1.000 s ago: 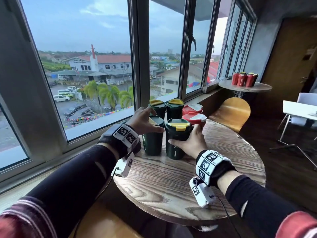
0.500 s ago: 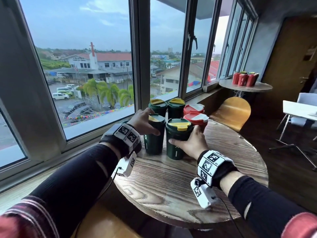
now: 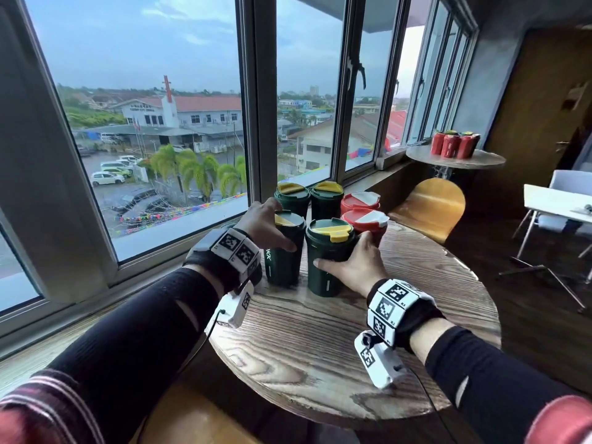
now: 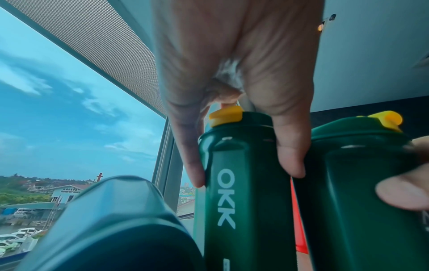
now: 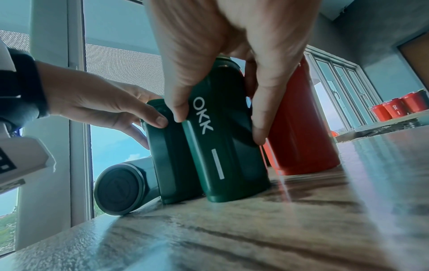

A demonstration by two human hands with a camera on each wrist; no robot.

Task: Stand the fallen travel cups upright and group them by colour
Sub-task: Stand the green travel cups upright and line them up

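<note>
Two dark green travel cups with yellow lid tabs stand side by side at the front of a round wooden table (image 3: 320, 363). My left hand (image 3: 272, 227) grips the left green cup (image 3: 283, 261) near its lid, thumb on the near side. In the left wrist view my left hand (image 4: 241, 165) pinches that cup (image 4: 246, 210). My right hand (image 3: 344, 256) grips the right green cup (image 3: 326, 277); the right wrist view shows this hand (image 5: 218, 124) around the cup (image 5: 232, 165). Two more green cups (image 3: 292, 200) and two red cups (image 3: 368, 224) stand behind. A dark cup (image 5: 120, 188) lies on its side by my left wrist.
The window sill (image 3: 179, 232) runs close along the table's left. A yellow wooden chair (image 3: 429, 206) stands behind the table on the right. Further back, a second round table (image 3: 480, 161) carries several red cups (image 3: 450, 145). A white table (image 3: 557, 200) stands at far right.
</note>
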